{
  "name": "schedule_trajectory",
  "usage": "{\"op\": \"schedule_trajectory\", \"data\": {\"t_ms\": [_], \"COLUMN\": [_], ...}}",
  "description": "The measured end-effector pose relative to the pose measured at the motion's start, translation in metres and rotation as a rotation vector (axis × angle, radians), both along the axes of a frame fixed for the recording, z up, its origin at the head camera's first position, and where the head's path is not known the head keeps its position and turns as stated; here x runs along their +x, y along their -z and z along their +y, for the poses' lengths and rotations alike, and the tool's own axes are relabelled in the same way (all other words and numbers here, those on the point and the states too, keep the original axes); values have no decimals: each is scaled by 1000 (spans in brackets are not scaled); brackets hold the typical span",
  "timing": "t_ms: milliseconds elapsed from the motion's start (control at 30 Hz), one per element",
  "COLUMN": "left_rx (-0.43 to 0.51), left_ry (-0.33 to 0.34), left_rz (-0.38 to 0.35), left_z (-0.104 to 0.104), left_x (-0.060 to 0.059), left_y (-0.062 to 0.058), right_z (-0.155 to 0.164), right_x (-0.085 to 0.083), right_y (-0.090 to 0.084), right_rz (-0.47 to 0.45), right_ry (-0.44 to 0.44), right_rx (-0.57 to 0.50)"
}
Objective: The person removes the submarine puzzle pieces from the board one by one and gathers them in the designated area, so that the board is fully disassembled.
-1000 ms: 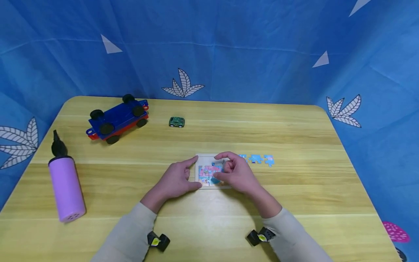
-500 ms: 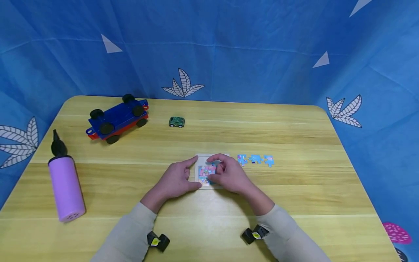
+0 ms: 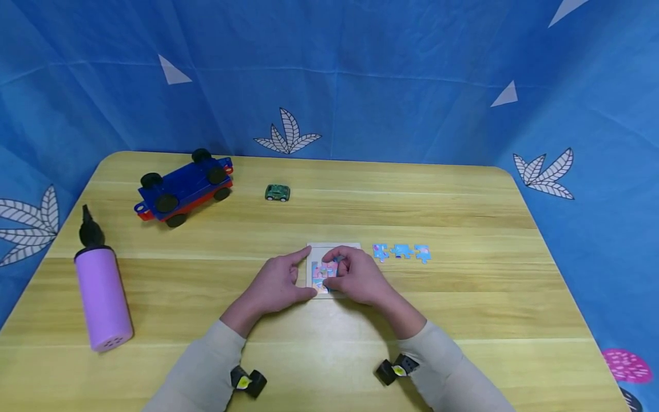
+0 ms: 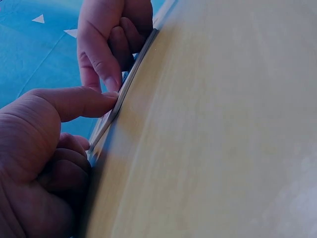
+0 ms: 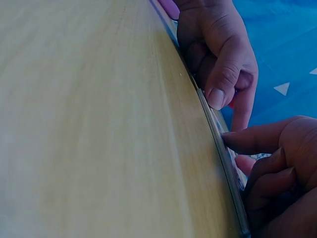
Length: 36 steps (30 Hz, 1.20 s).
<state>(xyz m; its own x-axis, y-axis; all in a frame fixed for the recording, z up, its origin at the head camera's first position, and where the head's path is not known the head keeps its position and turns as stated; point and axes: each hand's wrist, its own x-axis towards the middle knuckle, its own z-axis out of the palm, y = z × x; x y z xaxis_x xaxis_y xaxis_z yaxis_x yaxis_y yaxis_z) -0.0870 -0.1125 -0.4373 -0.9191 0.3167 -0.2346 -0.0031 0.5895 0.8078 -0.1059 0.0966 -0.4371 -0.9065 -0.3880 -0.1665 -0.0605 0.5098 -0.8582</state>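
Observation:
A small puzzle tray with a pale rim lies on the table, with pink and blue puzzle pieces inside it. My left hand holds the tray's left side, its index finger at the upper corner and its thumb at the lower one. Over the tray, my right hand has thumb and index finger spread apart on the pieces, and the other fingers tucked in. It hides the tray's right part. No piece shows between its fingertips. In the left wrist view the tray's edge is seen side-on.
Three loose blue pieces lie right of the tray: one, a middle one and one farther right. Behind are a small green toy car and an overturned blue-red toy vehicle. A purple hand pump lies at left.
My right hand has slid left across the pieces, uncovering the nearest loose piece beside the tray. My left hand stays at the tray's left side.

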Motion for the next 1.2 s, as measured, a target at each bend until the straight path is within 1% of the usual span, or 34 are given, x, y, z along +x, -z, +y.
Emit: {"op": "schedule_trajectory", "data": {"t_ms": [200, 433, 600, 700, 867, 1033, 1200], "left_rx": [-1, -5, -3, 3, 4, -5, -8], "left_ry": [6, 1, -2, 1, 8, 12, 13], "left_rz": [10, -4, -9, -6, -3, -4, 7], "left_z": [0, 0, 0, 0, 0, 0, 0], "left_x": [0, 0, 0, 1, 1, 0, 0], "left_y": [1, 0, -1, -2, -3, -4, -4], "right_z": [-1, -2, -2, -2, -3, -3, -3], "right_x": [-1, -1, 0, 2, 3, 4, 5], "right_y": [-1, -3, -4, -4, -1, -1, -3], "right_rz": [-7, -10, -13, -16, 1, 1, -13], "right_ry": [-5, 3, 27, 57, 95, 115, 132], "right_rx": [25, 6, -15, -32, -68, -99, -107]}}
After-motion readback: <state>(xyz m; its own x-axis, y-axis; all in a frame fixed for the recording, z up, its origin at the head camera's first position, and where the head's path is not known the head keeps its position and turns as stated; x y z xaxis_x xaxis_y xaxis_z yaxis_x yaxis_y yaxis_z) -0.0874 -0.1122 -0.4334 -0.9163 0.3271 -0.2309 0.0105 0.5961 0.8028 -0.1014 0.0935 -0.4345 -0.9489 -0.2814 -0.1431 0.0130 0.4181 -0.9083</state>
